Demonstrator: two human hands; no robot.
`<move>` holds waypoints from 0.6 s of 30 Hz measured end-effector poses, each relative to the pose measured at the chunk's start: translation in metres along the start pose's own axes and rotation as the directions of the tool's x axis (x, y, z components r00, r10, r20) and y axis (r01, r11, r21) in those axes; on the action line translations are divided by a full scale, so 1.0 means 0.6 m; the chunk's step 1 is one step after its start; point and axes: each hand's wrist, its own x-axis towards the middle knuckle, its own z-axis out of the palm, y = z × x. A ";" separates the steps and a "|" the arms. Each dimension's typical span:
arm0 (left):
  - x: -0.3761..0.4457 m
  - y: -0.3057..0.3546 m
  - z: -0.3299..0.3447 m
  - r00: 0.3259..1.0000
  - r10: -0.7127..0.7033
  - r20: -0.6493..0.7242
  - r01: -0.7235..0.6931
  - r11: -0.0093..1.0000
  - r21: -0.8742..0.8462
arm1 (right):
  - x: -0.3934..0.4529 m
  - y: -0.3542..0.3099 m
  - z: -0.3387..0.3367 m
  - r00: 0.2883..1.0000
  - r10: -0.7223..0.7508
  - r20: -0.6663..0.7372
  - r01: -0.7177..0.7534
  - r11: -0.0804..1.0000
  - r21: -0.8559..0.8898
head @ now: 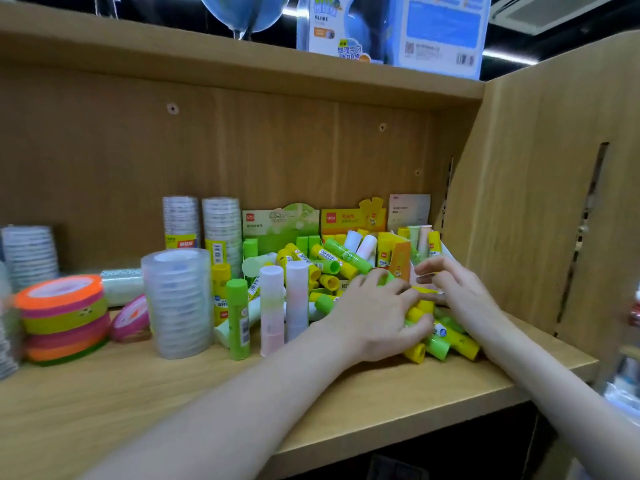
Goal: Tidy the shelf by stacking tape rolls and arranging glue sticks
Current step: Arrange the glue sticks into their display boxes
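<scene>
Both hands are down in the glue-stick pile [332, 268] at the right end of the shelf [242, 386], so the sticks lie right under and just beyond the fingers, no reach needed. The left hand [377, 313] is spread over a bunch of yellow and green sticks [436, 344], fingers curled round several; the right hand [453, 289] sits just beside it, fingers bent in, touching the same bunch from the far side, tho exactly what it pinches I can't tell. Those sticks lie flat, long axes running roughly front-to-back w/ a slant to the right, caps toward the shelf edge. Left hand looks the nearer one to the loose heap; right is nearer the open carton [394, 252] by the side wall [519, 220]. Behind stand display boxes [280, 223]. In the way to the left: a few sticks standing upright, a green one [238, 317] and two pale pink ones [272, 306], easy to knock. Further left, a clear tape stack [178, 303], two tall stacks at the back [201, 223], and a coloured tape stack [64, 317] w/ one pink roll [133, 320] leaning beside it. Gathering seems underway, far from done.
</scene>
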 end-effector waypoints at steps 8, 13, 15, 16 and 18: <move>0.002 -0.007 -0.002 0.998 -0.029 0.061 0.026 0.998 0.053 | 0.011 0.000 -0.031 0.993 -0.084 -0.088 0.060 0.967 -0.247; 0.000 -0.008 -0.012 0.978 -0.084 0.192 0.078 0.996 0.036 | 0.074 -0.019 -0.029 0.960 -0.262 0.104 0.277 0.814 -0.510; 0.000 -0.008 -0.013 0.975 -0.092 0.202 0.088 0.996 0.032 | 0.107 -0.027 -0.015 0.931 -0.288 0.225 0.365 0.703 -0.611; 0.000 -0.008 -0.013 0.975 -0.094 0.201 0.090 0.995 0.031 | 0.125 -0.029 -0.007 0.918 -0.273 0.289 0.397 0.647 -0.651; 0.000 -0.009 -0.011 0.976 -0.095 0.195 0.090 0.995 0.031 | 0.155 -0.029 0.011 0.901 -0.176 0.397 0.421 0.576 -0.701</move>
